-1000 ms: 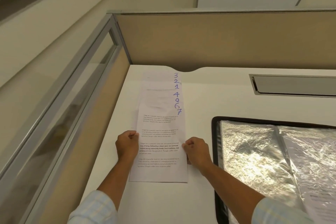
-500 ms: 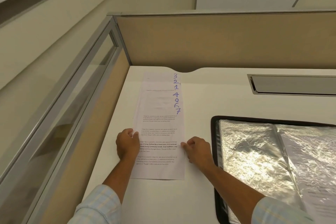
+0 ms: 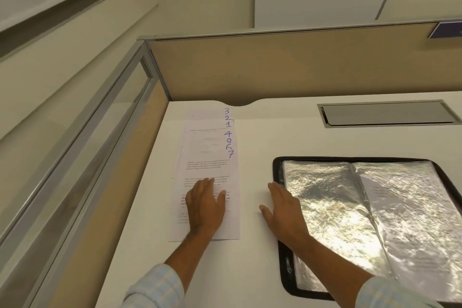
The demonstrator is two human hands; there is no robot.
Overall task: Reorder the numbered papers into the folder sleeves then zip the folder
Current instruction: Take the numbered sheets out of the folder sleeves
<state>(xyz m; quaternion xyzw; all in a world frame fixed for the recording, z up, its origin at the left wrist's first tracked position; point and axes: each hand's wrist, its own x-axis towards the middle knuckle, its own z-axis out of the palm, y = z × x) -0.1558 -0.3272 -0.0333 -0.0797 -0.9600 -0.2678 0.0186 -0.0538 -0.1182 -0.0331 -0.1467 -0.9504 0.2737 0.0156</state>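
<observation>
Our left grip (image 3: pixel 205 204), fingers straight, presses the numbered papers (image 3: pixel 207 155) by the tabletop's (image 3: pixel 262 137) left edge; our right grip (image 3: pixel 283 210) lies flat, fingers straight, at the folder's (image 3: pixel 278 172) left edge.

a white desk (image 3: pixel 287 132) with a grey cable hatch (image 3: pixel 386 114), beige partitions (image 3: pixel 287 67) behind.

Fanned numbered papers (image 3: pixel 210 157) lie flat left of the open black-edged folder (image 3: pixel 362 220) with shiny sleeves.

Papers (image 3: pixel 207 157) left of folder (image 3: pixel 350 220)
</observation>
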